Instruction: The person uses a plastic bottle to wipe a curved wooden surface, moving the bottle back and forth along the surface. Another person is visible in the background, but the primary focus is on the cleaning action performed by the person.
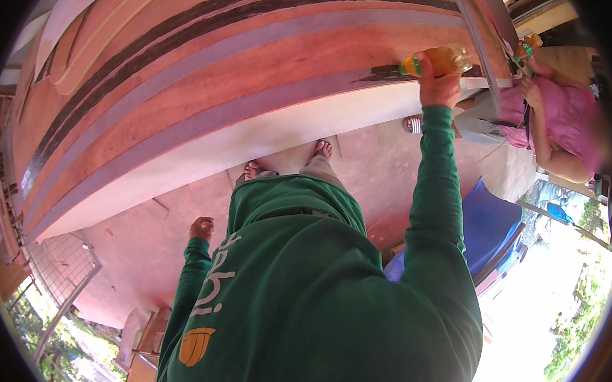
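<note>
Nearest us is our own green sweatshirt (308, 300), seen from above. Our left hand (202, 228) hangs low at our left side, fingers curled; nothing shows in it, but we cannot tell whether it is fully closed. A blue sheet (485, 226) lies to our right, and our bare feet (323, 149) stand on the floor (146, 252) near the white lower side of a long striped panel (277, 74).

Farther out, our right hand (441, 91) grips a bottle (454, 59) of amber liquid, tipped on its side, green end pointing left. It is at the panel's near edge, toward the right end, beside a dark patch (383, 73); we cannot tell whether they touch.

We judge that taking hold of the bottle is done. Liquid remains inside, the green end looks capped, and setting it down is not yet done.

Beyond the panel's right end, a co-worker (548, 113) in pink holds up what looks like a similar bottle.
</note>
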Action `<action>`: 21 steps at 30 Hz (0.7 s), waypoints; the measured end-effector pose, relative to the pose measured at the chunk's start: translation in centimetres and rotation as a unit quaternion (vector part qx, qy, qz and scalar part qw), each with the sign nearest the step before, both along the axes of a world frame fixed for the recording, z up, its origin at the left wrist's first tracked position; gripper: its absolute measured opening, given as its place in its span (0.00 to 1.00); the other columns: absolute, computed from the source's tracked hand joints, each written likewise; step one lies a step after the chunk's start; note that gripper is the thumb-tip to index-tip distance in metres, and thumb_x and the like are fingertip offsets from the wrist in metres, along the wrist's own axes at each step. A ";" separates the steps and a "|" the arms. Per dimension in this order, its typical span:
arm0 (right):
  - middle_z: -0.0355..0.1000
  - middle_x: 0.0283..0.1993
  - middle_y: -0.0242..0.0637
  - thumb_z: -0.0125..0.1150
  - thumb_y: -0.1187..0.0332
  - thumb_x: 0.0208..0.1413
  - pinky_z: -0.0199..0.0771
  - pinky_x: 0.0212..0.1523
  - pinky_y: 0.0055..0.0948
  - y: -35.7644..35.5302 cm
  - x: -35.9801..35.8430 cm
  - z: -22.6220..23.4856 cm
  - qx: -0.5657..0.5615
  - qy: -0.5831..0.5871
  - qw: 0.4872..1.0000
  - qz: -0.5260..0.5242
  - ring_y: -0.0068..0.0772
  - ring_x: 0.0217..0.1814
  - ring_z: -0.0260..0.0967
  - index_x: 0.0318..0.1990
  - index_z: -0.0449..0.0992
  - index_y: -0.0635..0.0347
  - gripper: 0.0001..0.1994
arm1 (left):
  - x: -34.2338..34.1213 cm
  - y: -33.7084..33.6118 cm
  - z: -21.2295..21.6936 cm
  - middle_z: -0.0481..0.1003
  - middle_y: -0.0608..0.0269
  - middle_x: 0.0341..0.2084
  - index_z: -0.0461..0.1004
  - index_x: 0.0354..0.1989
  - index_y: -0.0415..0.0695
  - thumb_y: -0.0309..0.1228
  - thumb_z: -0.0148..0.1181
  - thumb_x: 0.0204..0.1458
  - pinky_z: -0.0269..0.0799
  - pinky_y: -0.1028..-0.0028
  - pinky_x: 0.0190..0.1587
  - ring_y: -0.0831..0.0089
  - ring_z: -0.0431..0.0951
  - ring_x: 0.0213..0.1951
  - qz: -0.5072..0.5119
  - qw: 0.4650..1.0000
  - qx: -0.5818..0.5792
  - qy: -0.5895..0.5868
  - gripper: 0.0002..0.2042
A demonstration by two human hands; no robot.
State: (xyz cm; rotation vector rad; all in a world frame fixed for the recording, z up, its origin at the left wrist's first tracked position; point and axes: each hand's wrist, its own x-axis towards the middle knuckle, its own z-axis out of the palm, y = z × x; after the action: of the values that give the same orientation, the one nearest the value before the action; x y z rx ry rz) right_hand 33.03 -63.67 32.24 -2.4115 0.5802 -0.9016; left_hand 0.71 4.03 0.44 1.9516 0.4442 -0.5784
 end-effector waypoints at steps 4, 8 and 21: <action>0.83 0.40 0.44 0.77 0.46 0.50 0.81 0.47 0.39 0.5 -0.3 0.2 0.054 0.029 0.998 -0.007 0.43 0.42 0.83 0.48 0.78 0.63 0.30 | -0.3 0.5 -0.5 0.79 0.64 0.26 0.81 0.39 0.43 0.24 0.62 0.53 0.75 0.72 0.30 0.75 0.77 0.26 0.091 0.991 -0.041 0.095 0.07; 0.83 0.45 0.46 0.78 0.45 0.49 0.81 0.49 0.38 7.1 -1.4 -1.1 0.147 0.101 0.982 0.061 0.43 0.47 0.83 0.50 0.78 0.64 0.32 | -1.0 0.4 -0.5 0.78 0.64 0.26 0.81 0.40 0.43 0.23 0.61 0.53 0.73 0.72 0.28 0.75 0.76 0.25 0.103 0.988 -0.064 0.099 0.07; 0.82 0.46 0.46 0.78 0.51 0.50 0.80 0.48 0.38 10.3 -1.1 1.0 0.103 0.053 0.991 0.067 0.46 0.45 0.83 0.56 0.73 0.61 0.32 | -1.4 2.9 0.2 0.78 0.63 0.25 0.81 0.39 0.42 0.23 0.59 0.53 0.74 0.72 0.29 0.75 0.77 0.25 0.098 0.989 -0.013 0.111 0.07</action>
State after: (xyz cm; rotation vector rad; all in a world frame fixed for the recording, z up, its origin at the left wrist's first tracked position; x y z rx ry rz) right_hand 31.94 -53.40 33.22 -2.2898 0.5145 -0.6293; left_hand -0.67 6.96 0.63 1.7991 0.7557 -0.6719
